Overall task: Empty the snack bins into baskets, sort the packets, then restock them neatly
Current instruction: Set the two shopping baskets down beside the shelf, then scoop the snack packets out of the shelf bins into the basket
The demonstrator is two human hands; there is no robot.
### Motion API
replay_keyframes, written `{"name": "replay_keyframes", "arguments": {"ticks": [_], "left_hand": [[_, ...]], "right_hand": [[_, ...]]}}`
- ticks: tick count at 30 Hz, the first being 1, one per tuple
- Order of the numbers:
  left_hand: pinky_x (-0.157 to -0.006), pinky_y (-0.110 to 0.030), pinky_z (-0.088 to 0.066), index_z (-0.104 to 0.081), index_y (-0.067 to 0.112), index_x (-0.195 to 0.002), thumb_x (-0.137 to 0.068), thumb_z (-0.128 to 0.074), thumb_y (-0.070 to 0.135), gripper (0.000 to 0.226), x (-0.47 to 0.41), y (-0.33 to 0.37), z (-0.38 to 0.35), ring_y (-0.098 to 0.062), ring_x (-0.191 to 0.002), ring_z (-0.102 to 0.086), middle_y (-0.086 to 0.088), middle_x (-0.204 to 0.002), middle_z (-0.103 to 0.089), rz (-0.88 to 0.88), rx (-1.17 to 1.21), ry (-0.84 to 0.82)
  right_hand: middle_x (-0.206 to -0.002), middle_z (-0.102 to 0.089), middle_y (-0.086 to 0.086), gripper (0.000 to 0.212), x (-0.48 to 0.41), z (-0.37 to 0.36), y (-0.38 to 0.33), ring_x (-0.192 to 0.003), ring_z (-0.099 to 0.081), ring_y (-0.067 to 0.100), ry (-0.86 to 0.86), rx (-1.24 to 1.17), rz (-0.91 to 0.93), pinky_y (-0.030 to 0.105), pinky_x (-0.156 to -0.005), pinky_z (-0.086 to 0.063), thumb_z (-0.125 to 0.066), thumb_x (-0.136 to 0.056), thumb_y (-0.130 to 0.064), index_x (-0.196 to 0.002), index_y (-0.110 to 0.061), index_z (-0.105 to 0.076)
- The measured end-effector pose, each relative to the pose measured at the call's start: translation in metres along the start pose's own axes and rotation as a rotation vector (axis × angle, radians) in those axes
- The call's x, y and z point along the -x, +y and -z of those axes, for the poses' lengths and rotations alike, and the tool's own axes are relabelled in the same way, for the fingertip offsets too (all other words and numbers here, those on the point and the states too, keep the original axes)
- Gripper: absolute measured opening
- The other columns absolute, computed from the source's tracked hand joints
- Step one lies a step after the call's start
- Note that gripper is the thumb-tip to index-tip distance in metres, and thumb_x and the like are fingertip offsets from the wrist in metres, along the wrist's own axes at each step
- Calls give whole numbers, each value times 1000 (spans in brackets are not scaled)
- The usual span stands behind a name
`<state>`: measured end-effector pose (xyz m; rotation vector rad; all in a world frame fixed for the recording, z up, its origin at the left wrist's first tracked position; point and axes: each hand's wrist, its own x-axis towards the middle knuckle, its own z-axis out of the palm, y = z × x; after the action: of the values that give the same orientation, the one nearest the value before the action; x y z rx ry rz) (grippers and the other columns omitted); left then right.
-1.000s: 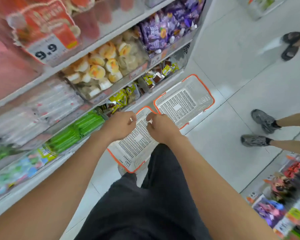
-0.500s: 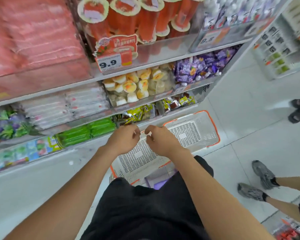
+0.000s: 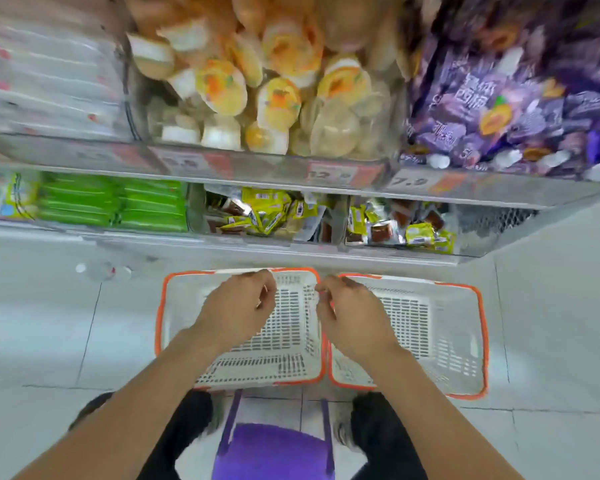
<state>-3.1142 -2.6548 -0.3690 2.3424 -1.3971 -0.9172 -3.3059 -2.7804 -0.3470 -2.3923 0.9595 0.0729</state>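
Two empty white baskets with orange rims stand side by side on the floor below the shelf, the left basket (image 3: 284, 368) and the right basket (image 3: 444, 327). My left hand (image 3: 238, 308) hovers over the left basket with its fingers curled in and nothing visible in them. My right hand (image 3: 352, 322) hangs over the gap between the baskets, fingers also curled, apparently empty. On the bottom shelf, two clear bins hold loose yellow and brown snack packets, the left bin (image 3: 267, 214) and the right bin (image 3: 406, 226).
Green packets (image 3: 111, 202) fill the bin further left. The shelf above carries round yellow cakes (image 3: 278, 98) and purple packets (image 3: 499, 102). A purple stool (image 3: 271, 452) sits between my legs. White tiled floor (image 3: 551, 306) stretches right of the baskets.
The view has swung down to face the shelf squarely, closer in. Both hands stay close together over the baskets, slightly further apart. The other people's feet are out of view.
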Motion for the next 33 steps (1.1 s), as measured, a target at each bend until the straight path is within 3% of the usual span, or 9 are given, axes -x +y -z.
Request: {"name": "replay_keyframes", "arguments": {"ticks": [7, 10, 15, 19, 21, 24, 28, 31, 33], "left_hand": [[-66, -39, -56, -55, 32, -88, -90, -54, 35, 4, -73, -75, -94, -15, -72, -62, 12, -80, -62, -135, -40, 198], [-66, -38, -55, -57, 31, -88, -91, -58, 33, 4, -91, -107, -127, -14, -71, -61, 13, -79, -62, -184, -56, 271], [-64, -37, -55, -57, 32, -89, -92, -61, 34, 5, -89, -148, -173, -10, -70, -60, 16, -78, -63, -208, -149, 328], [-66, -38, -56, -58, 31, -86, -92, -58, 32, 6, -65, -168, -191, -10, -70, -61, 14, -78, -66, -216, -158, 298], [-68, -38, -57, -58, 31, -84, -92, -56, 33, 8, -41, -176, -198, -7, -69, -61, 16, -76, -66, -212, -129, 259], [-73, -37, -56, -58, 31, -88, -95, -58, 33, 7, -7, -182, -210, -3, -72, -60, 15, -81, -68, -228, -181, 106], [-76, -35, -50, -54, 34, -96, -91, -65, 46, 17, 13, -177, -241, -14, -93, -59, 13, -97, -65, -291, -367, -107], [-79, -35, -51, -59, 33, -105, -75, -82, 61, 47, 18, -180, -272, -9, -90, -54, 15, -98, -59, -256, -320, -363], [-82, -35, -53, -62, 33, -115, -69, -90, 56, 58, 20, -187, -287, -11, -96, -55, 14, -105, -59, -224, -395, -502]], "right_hand": [[-78, -66, 6, 25, -77, -118, 59, -71, -66, 33, 202, 222, 273, 38, -62, -52, -50, -90, -30, -95, -15, -68], [-82, -68, 7, 28, -87, -158, 75, -72, -67, 34, 266, 277, 318, 38, -64, -54, -48, -91, -31, -99, -15, -69], [-111, -67, 12, 26, -88, -198, 85, -103, -66, 37, -19, 440, 249, 38, -74, -47, -53, -97, -30, -119, -17, -60], [-111, -68, 11, 24, -79, -211, 90, -110, -64, 35, -138, 498, 242, 41, -87, -53, -59, -96, -24, -119, -20, -64], [-115, -69, 8, 25, -56, -222, 90, -116, -61, 30, -227, 455, 236, 38, -94, -46, -63, -97, -26, -122, -20, -65], [-128, -63, 9, 38, -15, -259, 88, -118, -61, 30, -433, 457, 234, 40, -93, -52, -70, -96, -37, -129, -20, -65], [-126, -62, 6, 65, 28, -316, 97, -118, -60, 28, -691, 560, 300, 44, -95, -54, -75, -85, -62, -135, -22, -64], [-115, -66, 8, 51, 44, -343, 114, -105, -65, 31, -763, 758, 384, 43, -84, -57, -66, -94, -59, -121, -16, -70], [-98, -65, 9, 39, 47, -346, 120, -92, -66, 33, -713, 784, 442, 38, -71, -52, -57, -102, -47, -105, -10, -69]]}}
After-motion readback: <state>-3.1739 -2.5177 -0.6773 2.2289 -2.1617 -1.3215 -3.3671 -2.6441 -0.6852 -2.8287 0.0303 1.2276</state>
